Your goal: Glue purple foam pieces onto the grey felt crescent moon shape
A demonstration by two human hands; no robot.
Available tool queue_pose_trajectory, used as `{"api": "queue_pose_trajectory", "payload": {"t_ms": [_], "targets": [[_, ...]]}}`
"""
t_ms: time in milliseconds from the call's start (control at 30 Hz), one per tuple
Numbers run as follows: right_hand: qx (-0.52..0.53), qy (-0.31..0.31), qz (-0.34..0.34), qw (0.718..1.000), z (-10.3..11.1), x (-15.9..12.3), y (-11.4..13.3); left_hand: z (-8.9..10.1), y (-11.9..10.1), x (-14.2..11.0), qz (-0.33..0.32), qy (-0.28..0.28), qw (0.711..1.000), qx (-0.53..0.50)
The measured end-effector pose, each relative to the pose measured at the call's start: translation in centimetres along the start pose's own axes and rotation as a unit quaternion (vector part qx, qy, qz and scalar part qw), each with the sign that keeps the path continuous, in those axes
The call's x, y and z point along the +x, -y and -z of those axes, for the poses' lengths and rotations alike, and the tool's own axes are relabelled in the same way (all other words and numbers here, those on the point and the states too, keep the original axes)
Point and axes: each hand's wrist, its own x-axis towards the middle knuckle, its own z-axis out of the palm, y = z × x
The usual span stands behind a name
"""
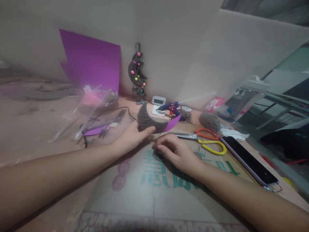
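Note:
A crescent moon cutout (151, 120), mostly wrapped in grey yarn, has a bare purple tip (173, 123) at its right end. My left hand (132, 137) grips it from below, thumb across the wrapped front. Just to the right, my right hand (175, 151) is closed with its fingers curled around a loose strand of grey yarn (155, 149) that loops down from the crescent. Behind the right hand lie scissors (210, 141) with orange and yellow handles, blades partly hidden. The hands are above a printed cardboard sheet (135, 196).
A blue glue gun (172, 108) stands behind, near a small digital clock (158, 100) and a grey yarn ball (209, 121). To the right lies a phone (249, 159). A decorated moon hanging (137, 72) and a purple sheet (94, 61) are at the wall.

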Motion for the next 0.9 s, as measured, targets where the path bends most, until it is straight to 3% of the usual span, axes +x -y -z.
{"api": "queue_pose_trajectory", "payload": {"t_ms": [167,300,533,767,900], "targets": [[0.015,0.041,0.051,0.998,0.22,-0.77,0.19,0.08,-0.26,-0.35,0.019,-0.02,0.999,0.044],[-0.01,-0.011,0.071,0.997,0.41,-0.91,-0.31,0.16,-0.13,-0.41,0.028,-0.014,0.998,0.048],[-0.115,0.042,0.203,0.972,0.6,-0.39,-0.25,0.04,0.4,-0.18,0.015,-0.003,0.999,0.028],[-0.128,0.037,0.206,0.97,0.6,-0.44,-0.15,0.06,0.27,-0.06,0.031,-0.006,0.999,0.004],[-0.151,-0.006,0.154,0.977,0.65,-0.39,-0.3,0.16,-0.19,0.07,-0.001,-0.032,0.999,-0.007]]}}
